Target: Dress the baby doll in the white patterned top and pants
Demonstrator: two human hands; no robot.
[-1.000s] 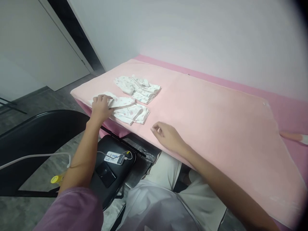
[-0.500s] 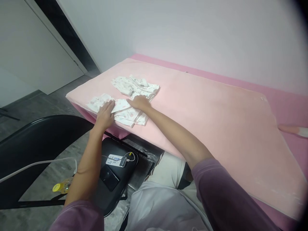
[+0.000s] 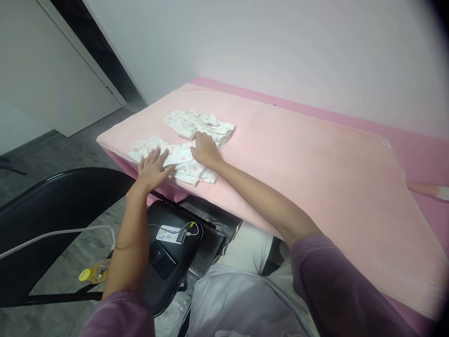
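Note:
Two white baby garments with a small coloured print lie at the left part of the pink-covered table. My left hand rests flat with spread fingers on the left part of the near garment, by the table's front edge. My right hand has its fingers curled over the upper right part of that garment, seemingly pinching its cloth. Just behind my right hand is the far garment, bunched and folded. What lies under my right fingers is hidden.
A pink cloth covers the table, with a white wall behind. At front left stands a black folding chair. On its seat lie a black phone and a white device with a cable. A yellow-capped bottle is beside it.
My left fingers have spread apart, with the thumb now out to the right. My right hand has shifted slightly right, its fingers more curled. The garments look nearly the same.

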